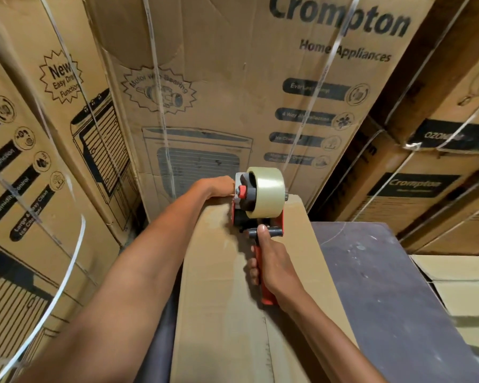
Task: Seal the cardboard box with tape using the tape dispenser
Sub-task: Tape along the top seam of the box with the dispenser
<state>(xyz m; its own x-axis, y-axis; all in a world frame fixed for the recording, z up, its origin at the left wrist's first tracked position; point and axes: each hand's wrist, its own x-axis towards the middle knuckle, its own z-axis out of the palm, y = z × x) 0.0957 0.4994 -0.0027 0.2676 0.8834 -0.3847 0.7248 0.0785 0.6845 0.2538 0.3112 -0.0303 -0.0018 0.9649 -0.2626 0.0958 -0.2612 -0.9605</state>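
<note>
A plain cardboard box lies in front of me on a dark table, its top seam running away from me. A red tape dispenser with a clear tape roll stands on the far end of the box top. My right hand grips the dispenser's red handle, thumb pointing forward along it. My left hand reaches over the box's far edge just left of the dispenser; its fingers are hidden behind the edge and the dispenser.
Tall printed appliance cartons bound with clear straps wall in the back and left. More cartons are stacked at the right. The dark table top extends to the right of the box, with a flat carton beyond it.
</note>
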